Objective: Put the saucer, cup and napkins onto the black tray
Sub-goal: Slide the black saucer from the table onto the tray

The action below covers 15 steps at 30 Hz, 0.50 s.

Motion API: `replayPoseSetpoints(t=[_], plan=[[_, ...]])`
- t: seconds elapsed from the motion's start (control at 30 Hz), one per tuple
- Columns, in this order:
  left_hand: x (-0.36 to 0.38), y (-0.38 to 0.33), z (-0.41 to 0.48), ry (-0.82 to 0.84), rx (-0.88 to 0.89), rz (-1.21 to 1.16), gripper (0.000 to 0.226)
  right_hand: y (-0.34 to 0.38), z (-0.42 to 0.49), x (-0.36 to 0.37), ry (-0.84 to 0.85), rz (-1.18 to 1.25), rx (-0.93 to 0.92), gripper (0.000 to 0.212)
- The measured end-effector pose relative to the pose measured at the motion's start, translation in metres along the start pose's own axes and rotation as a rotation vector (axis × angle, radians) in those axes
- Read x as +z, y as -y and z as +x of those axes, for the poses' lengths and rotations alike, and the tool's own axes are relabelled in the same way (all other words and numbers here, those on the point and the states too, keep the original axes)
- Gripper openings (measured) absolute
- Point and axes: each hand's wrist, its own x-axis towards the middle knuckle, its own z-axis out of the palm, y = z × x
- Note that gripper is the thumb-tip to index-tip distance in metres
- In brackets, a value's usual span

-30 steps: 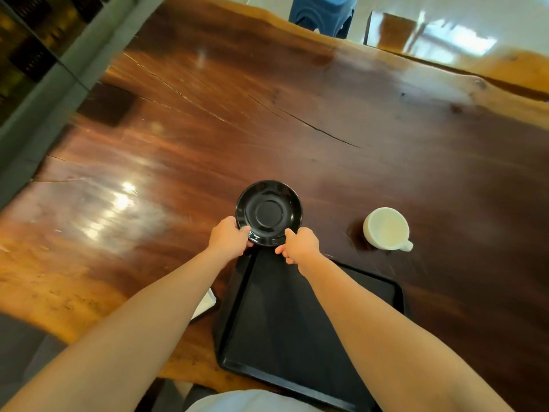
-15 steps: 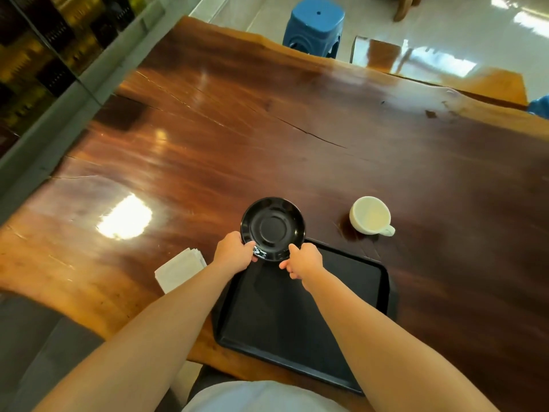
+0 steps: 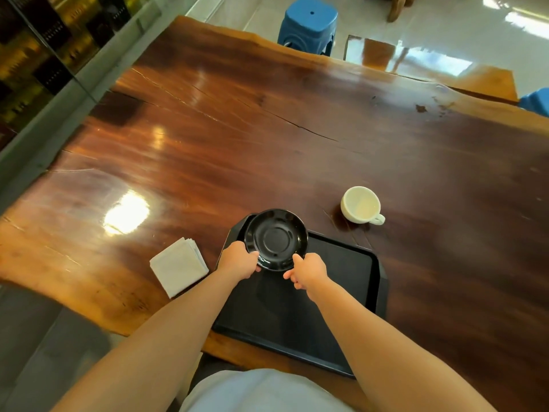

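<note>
A glossy black saucer (image 3: 275, 238) is held over the far left corner of the black tray (image 3: 344, 272). My left hand (image 3: 237, 261) grips its near left rim and my right hand (image 3: 309, 270) grips its near right rim. I cannot tell whether the saucer touches the tray. A white cup (image 3: 361, 205) stands upright on the table just beyond the tray's far right side, its handle pointing right. A stack of white napkins (image 3: 178, 266) lies on the table left of the tray.
The tray lies at the near edge of a large polished wooden table (image 3: 267, 144). A blue stool (image 3: 309, 22) stands past the far edge, another blue stool (image 3: 536, 101) shows at the right. A glass wall (image 3: 44, 40) runs along the left.
Both hands have drawn the saucer toward me, from the table beyond the tray to above the tray's far left corner. The view has pulled back, bringing the napkins into sight.
</note>
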Motion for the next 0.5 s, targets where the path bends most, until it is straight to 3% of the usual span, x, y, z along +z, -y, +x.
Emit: replayPoseSetpoints(t=[0.27, 0.5], plan=[[0.011, 0.008, -0.003, 0.007, -0.017, 0.011, 0.02, -0.015, 0.006, 0.003, 0.004, -0.022, 0.013, 0.03], [0.013, 0.028, 0.004, 0.017, -0.05, 0.049, 0.02, -0.024, 0.008, 0.017, 0.049, -0.035, 0.05, 0.024]])
